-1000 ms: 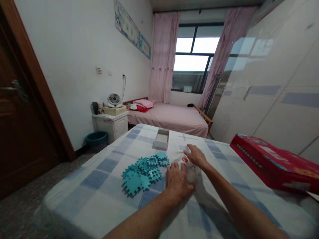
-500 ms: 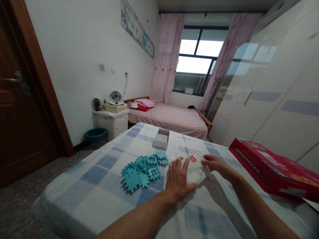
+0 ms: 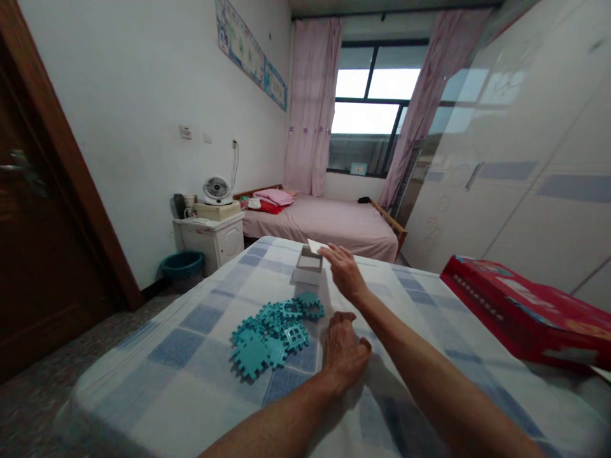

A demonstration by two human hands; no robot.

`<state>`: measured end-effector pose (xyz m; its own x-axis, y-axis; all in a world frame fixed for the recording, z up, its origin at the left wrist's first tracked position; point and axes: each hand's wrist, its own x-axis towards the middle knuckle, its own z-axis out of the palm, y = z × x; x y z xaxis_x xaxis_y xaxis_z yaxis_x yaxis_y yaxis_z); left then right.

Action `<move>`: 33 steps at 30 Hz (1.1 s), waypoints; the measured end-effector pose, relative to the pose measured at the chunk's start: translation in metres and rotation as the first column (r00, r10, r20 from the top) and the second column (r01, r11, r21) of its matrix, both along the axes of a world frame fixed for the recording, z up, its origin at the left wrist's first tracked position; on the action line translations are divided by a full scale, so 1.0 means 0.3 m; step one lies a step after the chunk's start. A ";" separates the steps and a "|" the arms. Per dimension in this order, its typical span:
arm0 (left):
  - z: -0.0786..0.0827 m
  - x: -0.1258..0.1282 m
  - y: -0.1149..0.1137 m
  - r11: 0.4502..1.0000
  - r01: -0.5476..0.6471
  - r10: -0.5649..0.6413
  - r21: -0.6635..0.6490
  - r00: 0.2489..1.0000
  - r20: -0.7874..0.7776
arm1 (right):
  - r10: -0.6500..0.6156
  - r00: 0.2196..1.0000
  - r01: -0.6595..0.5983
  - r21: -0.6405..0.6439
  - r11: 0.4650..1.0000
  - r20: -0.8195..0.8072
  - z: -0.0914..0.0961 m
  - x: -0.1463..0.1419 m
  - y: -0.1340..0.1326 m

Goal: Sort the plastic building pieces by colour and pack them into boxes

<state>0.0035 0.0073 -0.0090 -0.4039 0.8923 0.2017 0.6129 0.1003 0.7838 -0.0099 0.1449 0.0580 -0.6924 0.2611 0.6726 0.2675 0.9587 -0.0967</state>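
My right hand (image 3: 342, 266) reaches forward and pinches a thin white card (image 3: 317, 245) by its near edge. The card is tilted over the far right part of a small open white box (image 3: 308, 275); whether they touch I cannot tell. My left hand (image 3: 344, 348) rests on the tablecloth closer to me, holding nothing, its fingers bent and the thumb apart. Just left of it lies a loose pile of teal interlocking plastic tiles (image 3: 270, 331), some solid and some with window-like openings.
A blue-and-white checked cloth (image 3: 191, 388) covers the table. On the right edge lies a large red box (image 3: 520, 312). Beyond are a bed (image 3: 334, 222), a white cabinet (image 3: 226, 238) with a fan (image 3: 217, 189), and a teal bucket (image 3: 182, 264).
My right hand has lifted the card off the cloth and carried it forward and left to the white box. My left hand has let go and curled its fingers, staying near the same spot.
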 end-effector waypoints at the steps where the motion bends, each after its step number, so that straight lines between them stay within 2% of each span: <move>1: -0.006 -0.003 0.001 1.000 0.017 -0.017 0.010 1.000 -0.019 | -0.009 0.999 0.007 0.024 1.000 0.053 -0.027 -0.048 0.003; 4: -0.017 -0.018 0.007 0.998 0.058 -0.056 0.036 0.997 -0.051 | -0.047 0.973 0.043 0.022 0.999 0.224 -0.080 -0.133 0.013; 6: -0.021 -0.023 0.012 0.997 0.067 -0.065 0.039 0.997 -0.052 | -0.059 0.960 0.061 0.001 0.998 0.274 -0.093 -0.137 0.010; 8: -0.025 -0.022 0.016 0.997 0.071 -0.070 0.014 0.995 -0.071 | -0.084 0.966 0.091 -0.017 0.996 0.246 -0.091 -0.100 -0.001; 11: -0.035 -0.016 0.020 0.997 0.075 -0.072 0.023 0.992 -0.103 | -0.161 0.972 0.169 -0.031 0.985 0.173 -0.079 0.028 -0.017; 13: -0.045 -0.017 0.022 0.994 0.086 -0.077 0.062 0.989 -0.127 | -0.244 0.957 0.251 -0.032 0.967 0.155 -0.075 0.160 -0.019; 15: -0.055 -0.024 0.027 0.990 0.105 -0.089 0.089 0.981 -0.170 | -0.371 0.916 0.380 -0.030 0.925 0.150 -0.077 0.327 -0.012; 16: -0.060 -0.028 0.030 0.989 0.115 -0.094 0.099 0.977 -0.192 | -0.449 0.881 0.457 -0.023 0.889 0.149 -0.078 0.421 -0.008; 18: -0.070 -0.038 0.036 0.986 0.130 -0.103 0.108 0.968 -0.227 | -0.620 0.772 0.625 0.005 0.780 0.140 -0.076 0.626 -0.003; 22: -0.081 -0.053 0.046 0.981 0.146 -0.105 0.129 0.955 -0.279 | -0.888 0.450 0.885 0.091 0.457 0.088 -0.059 1.036 -0.042; 24: -0.084 -0.057 0.047 0.982 0.142 -0.099 0.128 0.951 -0.294 | -0.952 0.297 0.946 0.112 0.304 0.080 -0.054 1.205 -0.085; 25: -0.086 -0.059 0.047 0.982 0.141 -0.097 0.127 0.948 -0.302 | -0.966 0.236 0.962 0.113 0.247 0.104 -0.055 1.277 -0.108; 27: -0.089 -0.061 0.048 0.982 0.141 -0.092 0.129 0.942 -0.324 | -0.971 0.139 0.983 0.091 0.159 0.195 -0.062 1.391 -0.151; 30: -0.091 -0.063 0.050 0.982 0.137 -0.082 0.132 0.932 -0.354 | -0.941 0.033 0.999 -0.008 0.032 0.337 -0.075 1.498 -0.192; 33: -0.090 -0.064 0.051 0.983 0.133 -0.078 0.128 0.927 -0.368 | -0.899 -0.006 0.991 -0.116 -0.063 0.439 -0.073 1.549 -0.207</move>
<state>-0.0156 0.0225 -0.0360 -0.1845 0.8746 0.4483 0.8571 -0.0801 0.5090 0.4549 0.0828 0.0362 0.3515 0.8978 0.2652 0.9360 -0.3429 -0.0799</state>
